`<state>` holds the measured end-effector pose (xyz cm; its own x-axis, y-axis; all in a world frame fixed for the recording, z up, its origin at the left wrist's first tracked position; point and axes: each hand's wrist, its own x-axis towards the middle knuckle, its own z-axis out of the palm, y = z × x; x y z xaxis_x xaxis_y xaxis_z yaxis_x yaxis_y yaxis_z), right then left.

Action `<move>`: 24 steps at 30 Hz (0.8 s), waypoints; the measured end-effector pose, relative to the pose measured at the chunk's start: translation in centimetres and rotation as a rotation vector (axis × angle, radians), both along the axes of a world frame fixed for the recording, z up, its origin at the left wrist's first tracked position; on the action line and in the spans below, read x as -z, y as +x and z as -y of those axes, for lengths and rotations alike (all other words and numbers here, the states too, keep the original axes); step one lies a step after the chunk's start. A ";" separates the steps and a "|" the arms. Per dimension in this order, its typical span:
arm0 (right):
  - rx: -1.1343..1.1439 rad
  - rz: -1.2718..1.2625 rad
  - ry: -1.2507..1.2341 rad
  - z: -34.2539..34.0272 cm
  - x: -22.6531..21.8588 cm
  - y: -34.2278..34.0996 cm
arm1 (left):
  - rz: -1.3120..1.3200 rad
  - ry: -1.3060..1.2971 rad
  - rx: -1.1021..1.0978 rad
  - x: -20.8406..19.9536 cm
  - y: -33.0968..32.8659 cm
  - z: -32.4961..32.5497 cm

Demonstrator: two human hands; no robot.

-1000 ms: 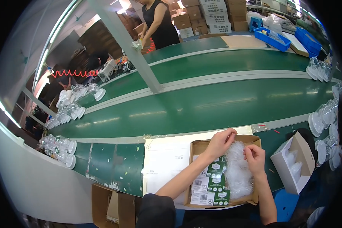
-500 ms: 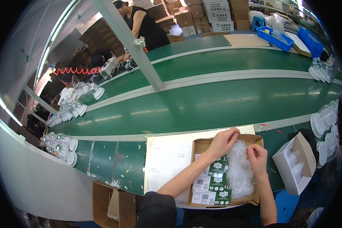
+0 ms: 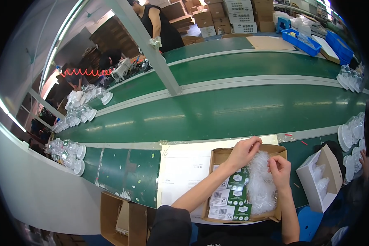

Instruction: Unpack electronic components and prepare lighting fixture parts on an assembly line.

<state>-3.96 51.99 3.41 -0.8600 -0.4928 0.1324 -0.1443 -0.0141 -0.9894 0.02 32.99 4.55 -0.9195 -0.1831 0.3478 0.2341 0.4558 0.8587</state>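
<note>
A shallow cardboard tray box (image 3: 215,157) lies at the front edge of the green bench, partly over a white printed sheet (image 3: 180,172). Green-and-white printed cards or small boxes (image 3: 238,200) fill its left side in a stack. On its right is a bundle of crinkled clear plastic (image 3: 261,186), perhaps thin bags or strips. My left hand (image 3: 245,152) is closed in a pinch above the tray's far edge. Just right of the bundle's upper end, my right hand (image 3: 279,169) is also pinched. Whatever either set of fingertips holds is too small to see.
An open white box (image 3: 305,174) with clear plastic inside tilts at my right. Clear domed pieces with white rims stand at the right (image 3: 345,137) and far left (image 3: 78,166). A cardboard carton (image 3: 135,223) sits below the bench. Across the belts stands a person (image 3: 162,28).
The whole view has shifted slightly. Both hands keep nearly the same pinched pose over the tray. At the far side, the other person's arm has lowered toward the post.
</note>
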 end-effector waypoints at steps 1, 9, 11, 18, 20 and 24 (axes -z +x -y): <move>-0.003 0.001 0.000 0.0 0.1 0.0 | 0.002 0.002 -0.004 0.1 0.0 0.0; -0.014 -0.015 -0.003 0.0 0.2 0.0 | -0.014 0.034 -0.015 -0.1 0.0 -0.1; -0.014 -0.010 -0.002 0.0 0.2 0.0 | -0.010 0.032 -0.015 -0.2 0.0 -0.1; -0.016 -0.014 0.004 0.0 0.2 0.0 | -0.025 0.016 -0.021 -0.3 -0.1 -0.1; -0.016 -0.013 0.004 0.0 0.2 0.0 | -0.028 0.013 -0.022 -0.2 -0.1 -0.1; -0.022 -0.007 -0.007 0.0 0.2 0.0 | 0.007 -0.010 -0.013 -0.1 -0.1 0.0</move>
